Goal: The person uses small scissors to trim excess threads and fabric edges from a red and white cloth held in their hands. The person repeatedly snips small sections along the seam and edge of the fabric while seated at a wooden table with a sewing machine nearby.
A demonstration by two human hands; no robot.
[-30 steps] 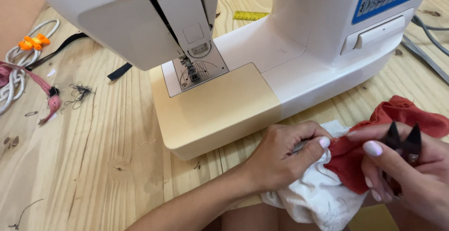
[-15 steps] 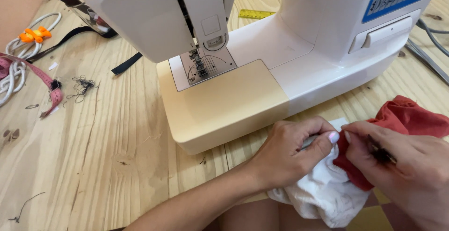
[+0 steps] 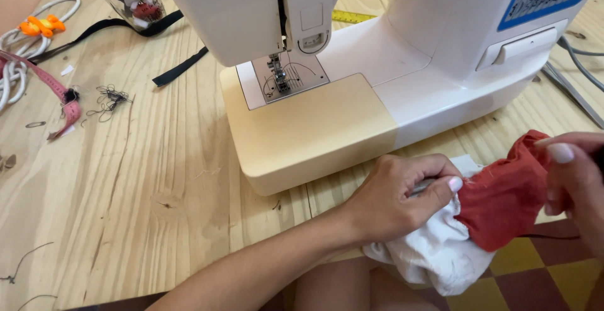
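My left hand [image 3: 393,197] pinches the seam where a white cloth [image 3: 434,254] meets a red cloth [image 3: 506,197], at the table's front edge. My right hand [image 3: 576,182] grips the red cloth from the right, with a small dark tool partly hidden in its fingers. A white and cream sewing machine [image 3: 352,90] stands just behind both hands, its needle and presser foot [image 3: 280,75] bare.
On the wooden table [image 3: 138,185] lie a black strap [image 3: 179,67], a pink measuring tape [image 3: 53,94], a white cord with an orange clip [image 3: 31,31], a thread tangle [image 3: 110,100] and a yellow tape [image 3: 352,16]. Grey cables [image 3: 576,78] run at right.
The view has shifted left and down. My right hand has moved to the right, pulling the red cloth out from the left hand's pinch; the black snips seen earlier are now mostly hidden.
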